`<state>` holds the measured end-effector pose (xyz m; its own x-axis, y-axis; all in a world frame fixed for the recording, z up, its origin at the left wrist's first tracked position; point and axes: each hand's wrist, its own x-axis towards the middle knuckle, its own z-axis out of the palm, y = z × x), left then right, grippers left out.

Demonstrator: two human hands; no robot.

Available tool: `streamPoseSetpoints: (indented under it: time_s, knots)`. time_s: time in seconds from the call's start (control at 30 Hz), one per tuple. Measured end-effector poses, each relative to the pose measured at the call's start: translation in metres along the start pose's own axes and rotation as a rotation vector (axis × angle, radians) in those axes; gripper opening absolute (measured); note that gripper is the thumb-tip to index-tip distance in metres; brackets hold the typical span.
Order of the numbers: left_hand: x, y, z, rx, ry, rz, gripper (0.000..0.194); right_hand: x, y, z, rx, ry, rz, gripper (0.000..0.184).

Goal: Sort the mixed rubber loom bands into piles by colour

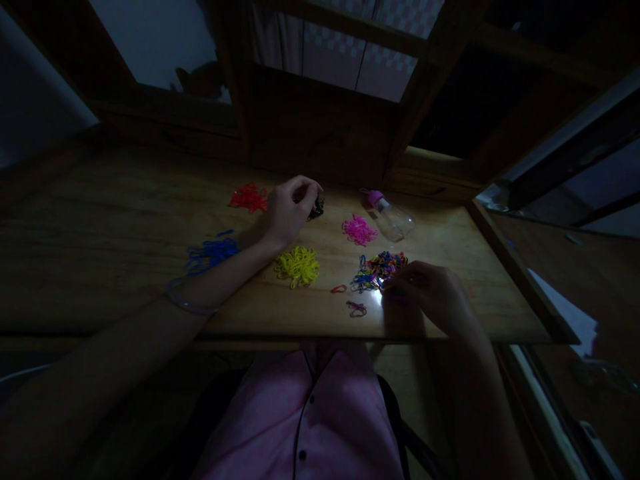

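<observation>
My left hand (pixel 289 212) reaches over a small black pile (pixel 316 209), thumb and fingertips pinched together. What lies between them, if anything, is hidden. At the right edge of a mixed-colour heap of small pear-shaped pins (pixel 380 267), my right hand (pixel 433 290) has its fingers closed. Its fingertips are dark, so I cannot make out what they hold. Sorted by colour, other piles lie around: red pins (pixel 249 198), blue pins (pixel 213 255), yellow pins (pixel 297 267) and pink pins (pixel 359 230). One orange pin (pixel 339 289) and a few dark pins (pixel 357 309) lie apart near the front.
A clear bottle with a pink cap (pixel 395 220) lies on its side behind the mixed heap. The wooden desk (pixel 125 227) has a raised right edge and dark shelving at the back. White paper (pixel 563 310) lies farther right. The room is dim.
</observation>
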<state>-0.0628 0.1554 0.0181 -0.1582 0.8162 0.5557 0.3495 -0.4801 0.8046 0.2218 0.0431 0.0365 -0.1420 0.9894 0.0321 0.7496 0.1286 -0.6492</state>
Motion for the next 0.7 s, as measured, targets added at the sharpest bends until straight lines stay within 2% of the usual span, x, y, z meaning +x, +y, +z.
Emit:
streamPoseSetpoints:
  time_s: [0.23, 0.37, 0.5, 0.7]
  knots:
    - [0.0, 0.0, 0.0, 0.007, -0.007, -0.006, 0.018, -0.001, -0.004, 0.0, 0.07, 0.077, 0.051, 0.018]
    - [0.001, -0.001, 0.001, -0.006, -0.005, -0.016, 0.018, 0.006, -0.015, 0.008, 0.066, 0.073, -0.005, 0.012]
    - [0.001, -0.001, 0.001, 0.009, -0.004, -0.012, 0.017, 0.01, -0.019, 0.013, 0.014, 0.002, -0.054, 0.011]
    - [0.001, 0.001, 0.001, 0.008, -0.004, -0.005, 0.017, 0.012, -0.017, 0.014, 0.063, -0.187, -0.009, 0.012]
